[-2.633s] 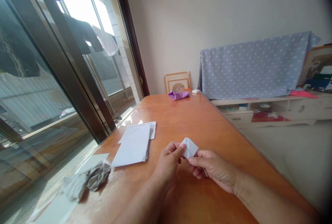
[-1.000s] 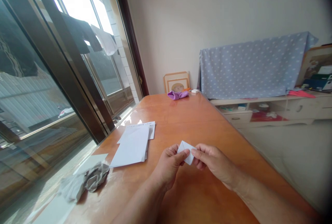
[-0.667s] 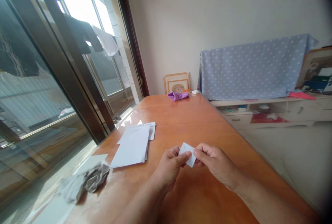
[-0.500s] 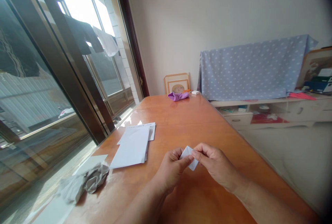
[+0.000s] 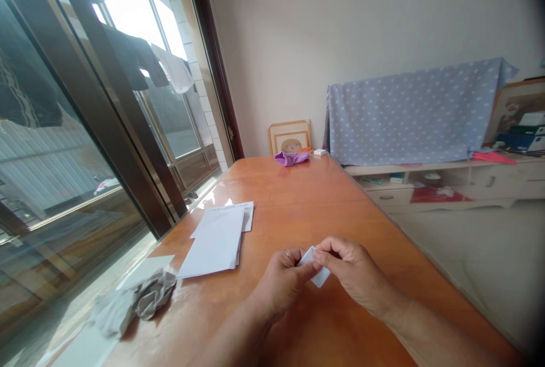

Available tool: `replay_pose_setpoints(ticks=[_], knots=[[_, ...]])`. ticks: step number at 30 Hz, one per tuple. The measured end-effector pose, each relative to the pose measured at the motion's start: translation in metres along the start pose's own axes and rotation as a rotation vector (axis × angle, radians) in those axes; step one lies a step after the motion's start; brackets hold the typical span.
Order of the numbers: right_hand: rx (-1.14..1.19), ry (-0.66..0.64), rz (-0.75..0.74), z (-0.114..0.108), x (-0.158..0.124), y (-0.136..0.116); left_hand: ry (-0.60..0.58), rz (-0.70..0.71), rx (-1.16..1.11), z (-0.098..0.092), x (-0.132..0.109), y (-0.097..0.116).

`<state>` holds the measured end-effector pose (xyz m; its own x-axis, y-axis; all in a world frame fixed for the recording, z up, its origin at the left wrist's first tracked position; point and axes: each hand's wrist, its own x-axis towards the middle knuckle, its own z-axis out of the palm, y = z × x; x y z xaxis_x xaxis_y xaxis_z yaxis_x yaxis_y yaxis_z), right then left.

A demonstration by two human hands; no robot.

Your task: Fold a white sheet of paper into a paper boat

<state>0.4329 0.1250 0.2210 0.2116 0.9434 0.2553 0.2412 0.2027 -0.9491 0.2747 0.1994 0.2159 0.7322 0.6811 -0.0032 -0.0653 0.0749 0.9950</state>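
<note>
A small piece of folded white paper [image 5: 320, 278] is held between both hands above the near part of the wooden table [image 5: 306, 208]. My left hand [image 5: 284, 279] grips its left side, thumb lying across the front face and fingers curled behind. With thumb and forefinger, my right hand [image 5: 347, 268] pinches the upper right edge of the paper. The two thumbs are close together, and parts of the paper are covered by them. Crease lines show faintly on the paper, which is tilted like a diamond.
A stack of white paper sheets [image 5: 217, 242] lies left of my hands. Nearer the left edge is a crumpled grey cloth [image 5: 155, 293]. At the far end are a purple cloth [image 5: 292, 158], a small white box [image 5: 319, 152] and framed pictures [image 5: 279, 129]. Glass doors [image 5: 128, 157] stand left.
My right hand's pinch has shifted up toward the top corner of the folded paper. The paper sits slightly lower and to the right in view; both hands still hold it.
</note>
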Motion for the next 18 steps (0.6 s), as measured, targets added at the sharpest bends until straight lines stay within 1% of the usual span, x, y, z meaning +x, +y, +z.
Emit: replay_pose_setpoints(ticks=[3, 8, 11, 15, 18], knots=[[0.025, -0.004, 0.024, 0.001, 0.0, 0.0, -0.001, 0.001, 0.008, 0.0, 0.0, 0.0], [-0.016, 0.013, -0.01, 0.002, 0.001, 0.001, 0.007, -0.014, 0.045, 0.002, 0.0, -0.005], [-0.001, 0.022, -0.01, 0.001, 0.001, 0.002, 0.009, -0.026, 0.041, 0.003, 0.0, -0.007], [0.033, 0.048, 0.02, -0.001, 0.002, 0.002, -0.008, -0.009, 0.091, 0.003, -0.002, 0.001], [0.106, 0.026, 0.062, -0.002, 0.002, 0.0, -0.017, 0.033, 0.116, 0.003, -0.004, 0.008]])
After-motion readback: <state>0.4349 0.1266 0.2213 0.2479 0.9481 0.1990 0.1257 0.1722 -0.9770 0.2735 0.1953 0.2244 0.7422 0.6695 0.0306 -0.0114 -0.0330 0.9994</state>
